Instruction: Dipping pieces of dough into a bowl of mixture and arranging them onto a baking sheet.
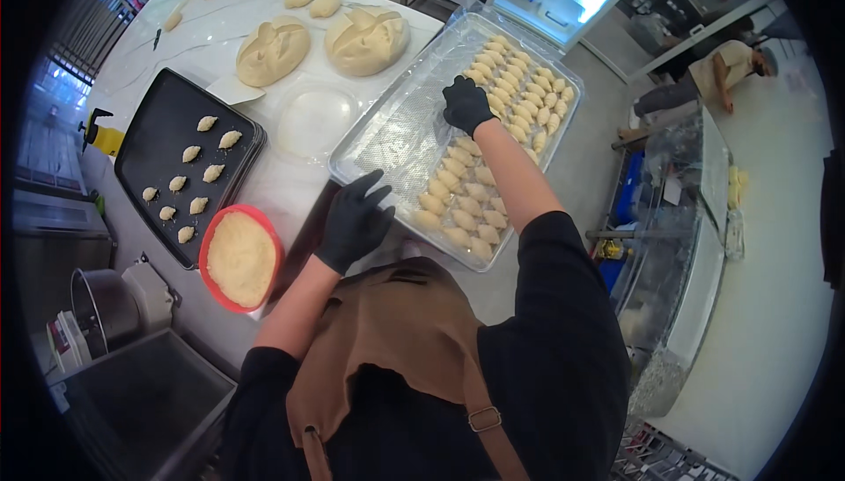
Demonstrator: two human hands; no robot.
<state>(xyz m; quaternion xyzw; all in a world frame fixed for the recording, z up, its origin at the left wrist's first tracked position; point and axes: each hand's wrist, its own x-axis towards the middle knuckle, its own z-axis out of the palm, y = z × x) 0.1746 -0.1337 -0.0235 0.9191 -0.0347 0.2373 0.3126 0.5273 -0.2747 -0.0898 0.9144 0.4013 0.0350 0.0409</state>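
Well, the right hand is curled over the dough pieces on the tray; whether it grips one, I can't tell. The left hand spreads wide near the rim. Picking seems underway; next calls for a gentle lift.
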